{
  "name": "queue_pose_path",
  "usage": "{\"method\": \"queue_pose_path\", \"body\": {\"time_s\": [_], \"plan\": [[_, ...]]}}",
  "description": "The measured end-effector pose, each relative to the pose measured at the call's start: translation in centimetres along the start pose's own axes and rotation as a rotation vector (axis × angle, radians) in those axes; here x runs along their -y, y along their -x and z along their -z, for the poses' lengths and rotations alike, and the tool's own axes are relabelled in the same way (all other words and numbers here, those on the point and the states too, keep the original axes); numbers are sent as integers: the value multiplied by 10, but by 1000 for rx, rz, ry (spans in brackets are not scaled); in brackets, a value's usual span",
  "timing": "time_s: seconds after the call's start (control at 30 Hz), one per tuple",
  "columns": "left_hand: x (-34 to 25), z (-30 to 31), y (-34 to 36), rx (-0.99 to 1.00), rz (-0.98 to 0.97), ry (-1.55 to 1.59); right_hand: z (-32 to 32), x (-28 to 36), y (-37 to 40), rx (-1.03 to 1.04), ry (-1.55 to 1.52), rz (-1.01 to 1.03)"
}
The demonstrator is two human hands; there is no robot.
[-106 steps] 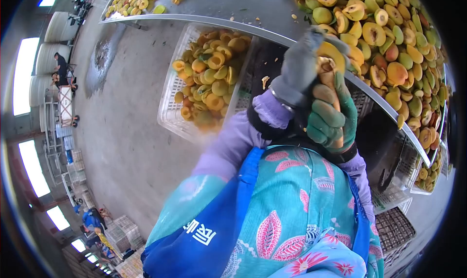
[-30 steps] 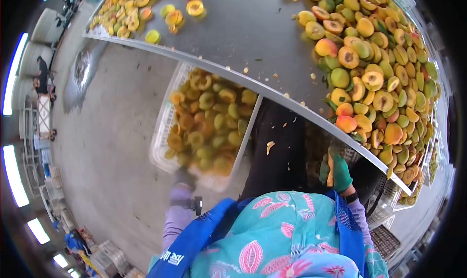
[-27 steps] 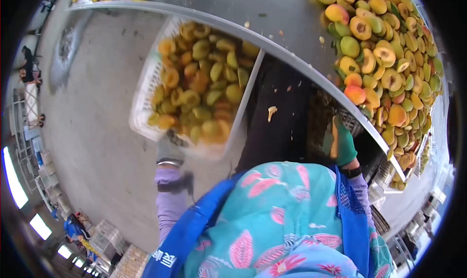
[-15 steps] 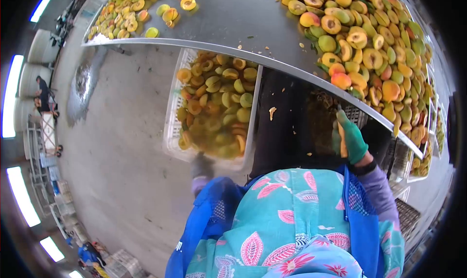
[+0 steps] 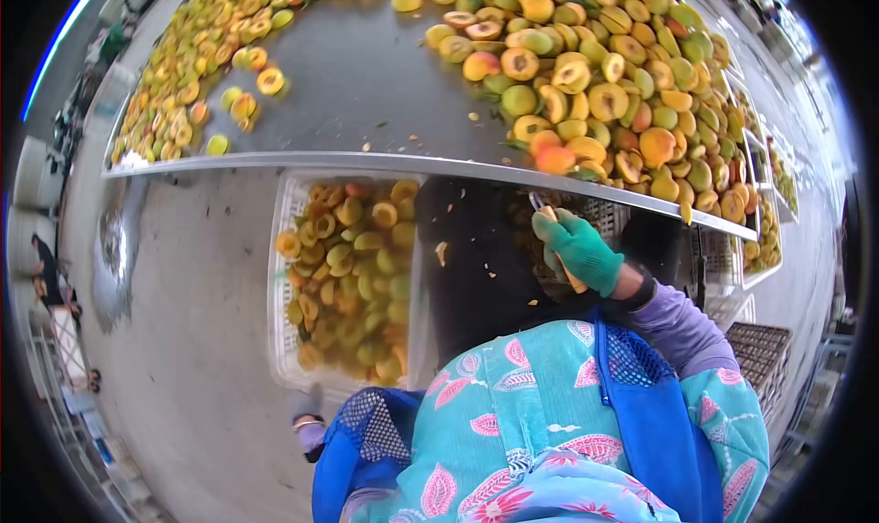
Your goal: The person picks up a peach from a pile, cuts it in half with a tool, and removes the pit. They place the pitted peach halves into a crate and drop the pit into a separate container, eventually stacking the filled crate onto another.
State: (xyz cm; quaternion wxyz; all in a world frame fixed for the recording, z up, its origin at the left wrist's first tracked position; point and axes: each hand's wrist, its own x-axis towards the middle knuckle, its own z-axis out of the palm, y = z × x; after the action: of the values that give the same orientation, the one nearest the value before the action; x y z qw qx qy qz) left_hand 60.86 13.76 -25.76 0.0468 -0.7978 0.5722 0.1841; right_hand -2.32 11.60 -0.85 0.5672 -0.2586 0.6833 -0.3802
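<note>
My right hand [image 5: 586, 253], in a green glove, is closed around a wooden-handled knife [image 5: 574, 279]. Its short metal end points up toward the table edge. My left hand [image 5: 305, 401], in a greyish glove, hangs low beside the near left corner of a white plastic crate [image 5: 277, 326]; blur hides its fingers. Halved peaches [image 5: 352, 276] fill that crate, which sits below the table. On the metal table [image 5: 339, 75], a big heap of peaches [image 5: 604, 102], whole and halved, lies to the right, and halves [image 5: 174, 93] are spread along the left.
The table's raised metal rim [image 5: 366, 161] runs across in front of me. More fruit crates [image 5: 765, 244] stand at the right, with a dark crate [image 5: 760, 345] nearer me. Wet floor [image 5: 114, 248] shows at the left. A person [image 5: 46, 271] is far off at the left.
The view has swung right and shows more of the table. My left hand has drawn down and away from the crate's near edge. My right hand still grips the knife, tilted more to the left.
</note>
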Motion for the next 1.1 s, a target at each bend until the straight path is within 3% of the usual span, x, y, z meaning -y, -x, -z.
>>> {"method": "queue_pose_path", "body": {"time_s": [0.03, 0.07, 0.1, 0.17, 0.2, 0.27, 0.3, 0.37, 0.43, 0.5, 0.53, 0.57, 0.63, 0.73, 0.87, 0.93, 1.03, 1.07, 1.1], "plan": [[-12, 38, -13, -142, -191, -166, 2, 2, 1, 5, -25, -1], [-121, 130, -17, 171, 64, -236, 5, 4, 1, 18, -46, 0], [-207, 199, -6, 157, -134, 23, 6, 6, 2, 45, -89, -2], [-337, 257, -10, -262, -701, 107, 7, 9, 5, 99, -184, 5], [-401, 283, -13, -205, -912, 53, 9, 10, 7, 79, -154, 50], [-522, 303, -8, -33, -1048, -30, 18, 6, 9, 26, -191, 67], [-572, 303, -11, -160, -1361, -253, 24, 6, 9, 2, -207, 75], [-672, 298, 7, -24, -1307, -533, 40, 14, 16, -39, -181, 82], [-740, 244, -31, -9, -1393, -674, 59, 6, 17, -75, -196, 146], [-764, 175, -54, -5, -1338, -569, 76, 6, 20, -112, -226, 133], [-759, 157, -42, -143, -1203, -568, 84, -1, 17, -138, -195, 182], [-751, 136, -60, -269, -1229, -462, 89, -9, 14, -154, -164, 225], [-720, 166, -18, -116, -1058, 6, 89, -17, 2, -173, -129, 362], [-677, 178, 1, 538, -839, 973, 86, 4, -3, -198, -60, 536], [-635, 178, 96, 455, -882, 1020, 64, 11, -25, -324, 236, 844], [-631, 153, 120, 315, -987, 1033, 61, 11, -24, -354, 295, 812], [-636, 128, 146, 346, -999, 1207, 66, -5, -21, -418, 449, 860], [-635, 122, 144, 21, -1272, 872, 68, -6, -16, -419, 443, 839], [-634, 119, 144, 4, -1291, 821, 69, -9, -14, -419, 467, 833]]}}
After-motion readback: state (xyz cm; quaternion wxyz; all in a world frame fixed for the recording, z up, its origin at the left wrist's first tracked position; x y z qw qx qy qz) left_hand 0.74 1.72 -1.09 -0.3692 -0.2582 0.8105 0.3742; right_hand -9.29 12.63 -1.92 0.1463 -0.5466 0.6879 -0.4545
